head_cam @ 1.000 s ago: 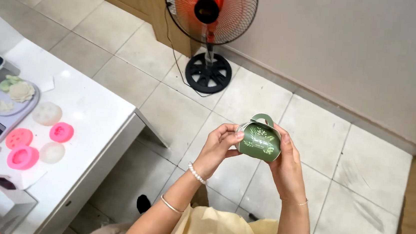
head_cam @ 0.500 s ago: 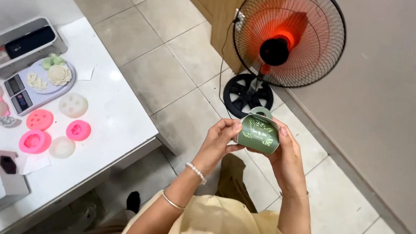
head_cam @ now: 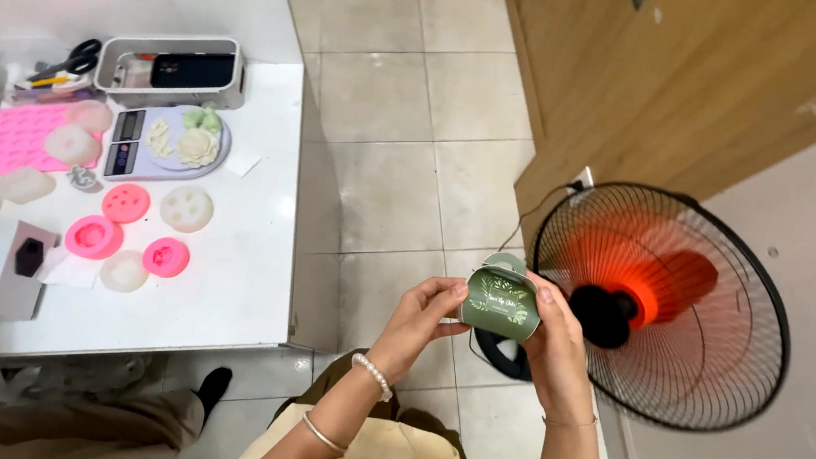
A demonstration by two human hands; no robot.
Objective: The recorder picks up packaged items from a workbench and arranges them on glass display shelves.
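A small green gift box (head_cam: 502, 302) with a leaf print and a folded top handle is held up in front of me, above the tiled floor. My left hand (head_cam: 422, 321) pinches its left side with thumb and fingertips; a pearl bracelet and a bangle sit on that wrist. My right hand (head_cam: 555, 349) cups the box's right side and back. The box sits upright between both hands.
A standing fan (head_cam: 659, 303) with red blades stands close on the right, by a wooden door (head_cam: 697, 78). On the left a white table (head_cam: 227, 273) carries pink and white round moulds, a kitchen scale (head_cam: 162, 143), a grey tray with a phone, scissors. Someone's leg and shoe (head_cam: 213, 386) show under it.
The view has swung so the table is on the left and the fan close at right. Both hands keep holding the green box, turned slightly upright.
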